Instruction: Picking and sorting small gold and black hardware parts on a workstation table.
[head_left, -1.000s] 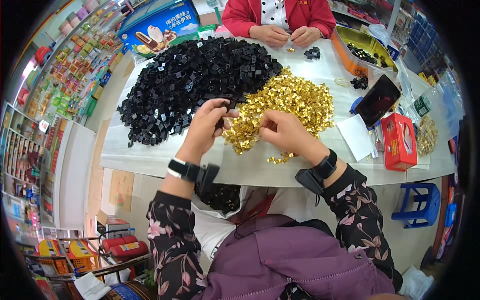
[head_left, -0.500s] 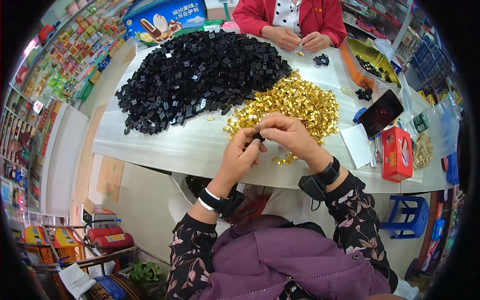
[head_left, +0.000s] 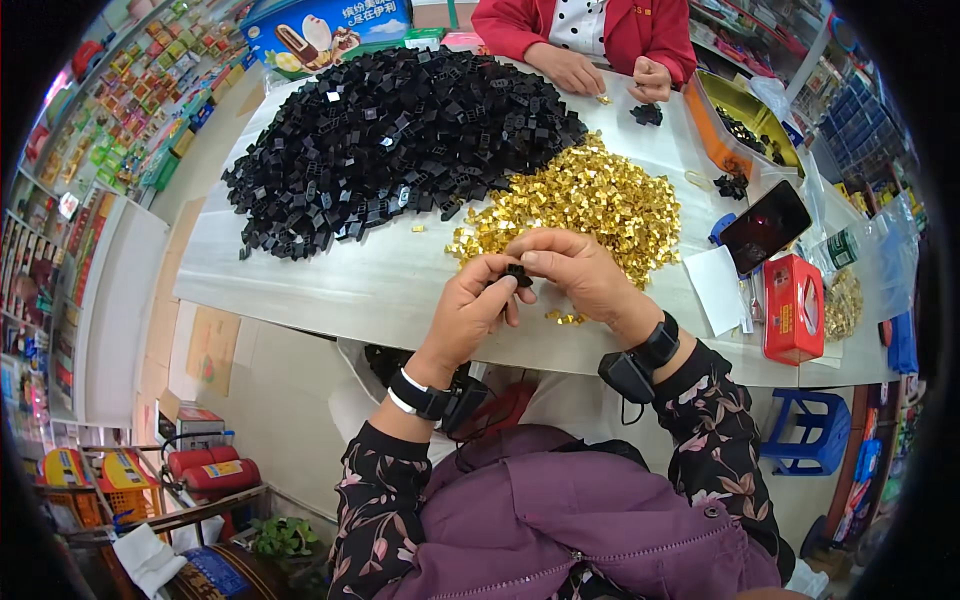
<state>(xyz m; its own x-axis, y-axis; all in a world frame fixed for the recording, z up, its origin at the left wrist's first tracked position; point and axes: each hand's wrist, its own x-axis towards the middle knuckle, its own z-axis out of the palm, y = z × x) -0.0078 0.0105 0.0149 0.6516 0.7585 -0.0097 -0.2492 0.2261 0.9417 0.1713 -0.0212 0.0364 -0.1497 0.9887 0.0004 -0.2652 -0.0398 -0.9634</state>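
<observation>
My left hand (head_left: 470, 308) is closed on a small black plastic piece (head_left: 519, 277), gripped between thumb and fingers. My right hand (head_left: 582, 274) pinches with thumb and forefinger right at the top of that piece; whatever lies between those fingertips is too small to make out. Both hands hover over the table's near side, in front of a heap of small shiny gold pieces (head_left: 610, 200). A few loose gold bits (head_left: 567, 317) lie below my right hand. Left of the gold heap spreads a much larger mound of black plastic pieces (head_left: 400, 140).
Across the table (head_left: 310, 290), a person in a red jacket (head_left: 665, 35) handles small pieces beside a black cluster (head_left: 647, 115). To the right are a phone (head_left: 766, 227), white paper (head_left: 712, 285), a red tin (head_left: 795, 310) and a gold-coloured tray (head_left: 745, 120). A blue stool (head_left: 808, 430) stands below.
My hands stay together, and more of the black piece shows between them. Across the table, the other person's hands have moved apart, one toward the black cluster. The view has shifted slightly.
</observation>
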